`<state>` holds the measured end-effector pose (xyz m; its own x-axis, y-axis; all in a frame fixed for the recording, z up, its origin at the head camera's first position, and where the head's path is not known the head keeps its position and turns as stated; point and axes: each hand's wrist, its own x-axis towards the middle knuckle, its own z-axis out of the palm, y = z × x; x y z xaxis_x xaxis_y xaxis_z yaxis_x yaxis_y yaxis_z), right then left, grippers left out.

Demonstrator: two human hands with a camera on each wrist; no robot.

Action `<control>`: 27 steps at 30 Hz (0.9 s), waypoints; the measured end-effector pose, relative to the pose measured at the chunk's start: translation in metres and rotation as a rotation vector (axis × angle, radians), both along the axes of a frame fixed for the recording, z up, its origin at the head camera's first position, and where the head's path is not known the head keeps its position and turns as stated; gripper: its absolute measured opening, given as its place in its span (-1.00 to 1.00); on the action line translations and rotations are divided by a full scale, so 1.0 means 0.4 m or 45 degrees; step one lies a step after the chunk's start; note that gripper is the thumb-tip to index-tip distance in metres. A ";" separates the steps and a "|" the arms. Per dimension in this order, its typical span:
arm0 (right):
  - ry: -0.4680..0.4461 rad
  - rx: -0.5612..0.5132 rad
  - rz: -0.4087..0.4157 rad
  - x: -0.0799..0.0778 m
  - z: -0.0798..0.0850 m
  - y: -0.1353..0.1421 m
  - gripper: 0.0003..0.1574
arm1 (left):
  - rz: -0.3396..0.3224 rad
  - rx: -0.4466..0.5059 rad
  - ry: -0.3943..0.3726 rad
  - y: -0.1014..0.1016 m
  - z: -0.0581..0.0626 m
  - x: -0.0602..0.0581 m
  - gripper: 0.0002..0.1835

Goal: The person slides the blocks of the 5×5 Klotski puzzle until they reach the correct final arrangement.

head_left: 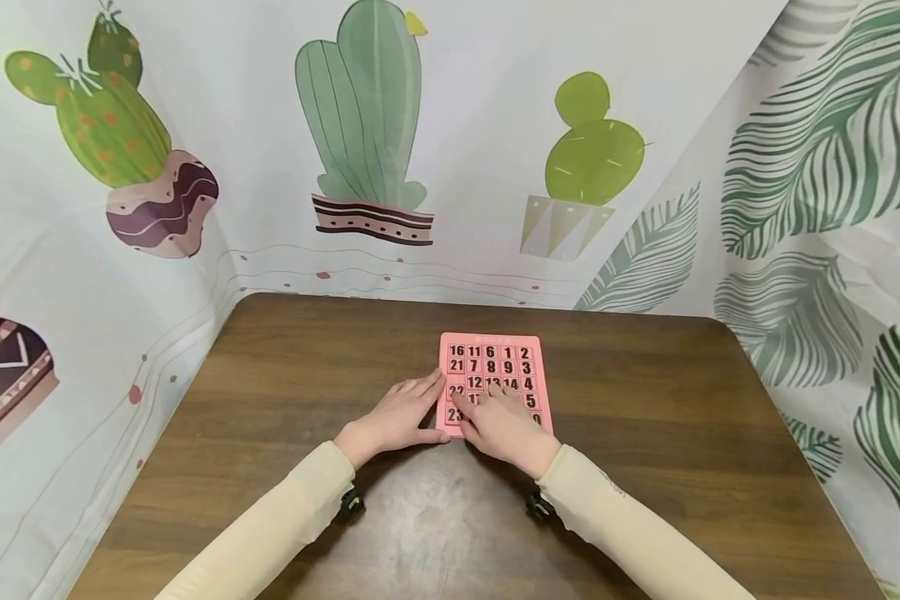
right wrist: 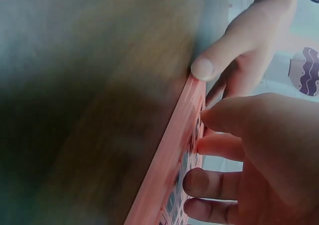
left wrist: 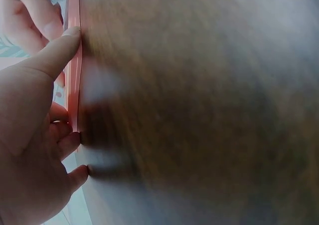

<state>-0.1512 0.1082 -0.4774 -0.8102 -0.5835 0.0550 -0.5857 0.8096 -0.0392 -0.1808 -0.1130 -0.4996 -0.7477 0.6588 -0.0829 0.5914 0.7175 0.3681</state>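
Note:
A pink number slide puzzle (head_left: pixel 491 367) with black-numbered tiles lies flat on the brown table. Along its left edge rests my left hand (head_left: pixel 401 414), fingers stretched forward and thumb at the near left corner. My right hand (head_left: pixel 506 425) is over the lower tiles, its index fingertip touching the left column near 22. That hand covers several tiles in the lower rows. From the left wrist, the thumb (left wrist: pixel 62 50) touches the puzzle's pink side (left wrist: pixel 73 93). In the right wrist view, fingertips (right wrist: pixel 195 182) meet the tile face, beside the thick pink rim (right wrist: pixel 167 142).
The wooden table (head_left: pixel 307 350) stretches around the puzzle on all sides. Behind it hangs a white backdrop (head_left: pixel 480 167) printed with cacti and leaves. A small black device (head_left: pixel 351 504) sits under the left wrist, another (head_left: pixel 538 505) under the right.

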 end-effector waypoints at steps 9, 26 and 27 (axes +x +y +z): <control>0.004 -0.066 0.069 0.014 0.021 0.000 -0.52 | -0.012 -0.013 0.004 -0.003 0.008 -0.003 0.05; -0.208 0.001 -0.123 -0.106 0.012 -0.012 -0.41 | 0.006 -0.018 -0.020 -0.003 0.004 -0.003 0.07; -0.217 0.013 -0.126 -0.107 0.011 -0.013 -0.40 | 0.007 -0.017 -0.018 -0.004 0.003 -0.003 0.06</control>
<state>-0.1941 0.1031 -0.4730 -0.8609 -0.5001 -0.0934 -0.4885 0.8639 -0.1226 -0.1821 -0.1146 -0.4984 -0.7502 0.6533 -0.1022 0.5820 0.7257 0.3670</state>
